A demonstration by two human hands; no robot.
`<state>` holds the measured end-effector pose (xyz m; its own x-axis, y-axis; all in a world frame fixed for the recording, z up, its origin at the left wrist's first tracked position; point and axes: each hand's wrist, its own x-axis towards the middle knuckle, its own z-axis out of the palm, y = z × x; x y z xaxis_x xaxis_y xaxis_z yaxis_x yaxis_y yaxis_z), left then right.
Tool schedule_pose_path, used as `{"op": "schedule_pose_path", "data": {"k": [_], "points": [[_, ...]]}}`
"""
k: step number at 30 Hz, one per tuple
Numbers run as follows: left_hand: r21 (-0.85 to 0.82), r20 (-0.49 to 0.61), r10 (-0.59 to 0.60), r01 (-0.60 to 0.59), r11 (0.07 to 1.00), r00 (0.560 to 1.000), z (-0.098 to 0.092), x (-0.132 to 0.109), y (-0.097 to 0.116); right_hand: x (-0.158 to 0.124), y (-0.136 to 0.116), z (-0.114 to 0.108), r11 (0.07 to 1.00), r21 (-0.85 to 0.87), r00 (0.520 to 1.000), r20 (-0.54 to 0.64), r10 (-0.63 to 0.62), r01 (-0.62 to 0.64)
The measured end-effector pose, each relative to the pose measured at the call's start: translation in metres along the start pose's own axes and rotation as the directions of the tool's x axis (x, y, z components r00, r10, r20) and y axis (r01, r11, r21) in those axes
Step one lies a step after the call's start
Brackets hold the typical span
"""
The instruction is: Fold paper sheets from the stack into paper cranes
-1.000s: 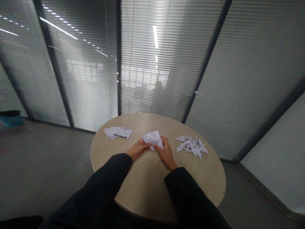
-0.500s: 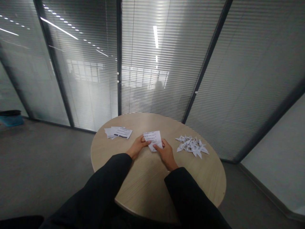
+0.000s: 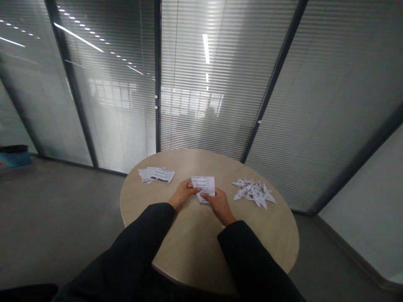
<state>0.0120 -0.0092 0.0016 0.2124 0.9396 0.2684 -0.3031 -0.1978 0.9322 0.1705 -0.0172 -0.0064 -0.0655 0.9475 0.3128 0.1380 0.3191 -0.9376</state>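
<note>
A white sheet of paper (image 3: 204, 183) with printed lines is held between my two hands over the middle of the round table; its lower edge looks folded. My left hand (image 3: 184, 193) pinches its left side, thumb on top. On the right side, my right hand (image 3: 219, 204) grips the paper with its thumb pressed on the lower part and the other fingers mostly hidden behind. A pile of folded white paper cranes (image 3: 253, 192) lies to the right of my right hand. Several loose printed sheets (image 3: 160, 174) rest to the left, beyond my left hand.
The round wooden table (image 3: 176, 256) stands close to a glass partition (image 3: 201, 126) with blinds and dark frames. A blue bin (image 3: 15, 157) with a dark lining is on the floor at far left. A white wall (image 3: 368, 209) rises at the right.
The paper has turned slightly and its top edge sits a little lower and straighter. My right hand has shifted slightly; the cranes and loose sheets have stayed put.
</note>
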Motion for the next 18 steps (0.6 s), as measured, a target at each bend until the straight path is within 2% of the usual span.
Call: {"op": "schedule_pose_path", "data": {"k": [7, 18], "points": [[-0.034, -0.04, 0.002, -0.003, 0.999, 0.999, -0.0015, 0.0008, 0.002, -0.0008, -0.0015, 0.0007, 0.999, 0.037, 1.0, -0.006, 0.004, -0.004], [-0.147, -0.101, -0.045, 0.03, 0.989, 0.994, -0.0057, 0.0022, 0.0042, 0.0022, 0.0067, -0.0005, 0.999, 0.006, 0.999, 0.001, -0.04, 0.04]]}}
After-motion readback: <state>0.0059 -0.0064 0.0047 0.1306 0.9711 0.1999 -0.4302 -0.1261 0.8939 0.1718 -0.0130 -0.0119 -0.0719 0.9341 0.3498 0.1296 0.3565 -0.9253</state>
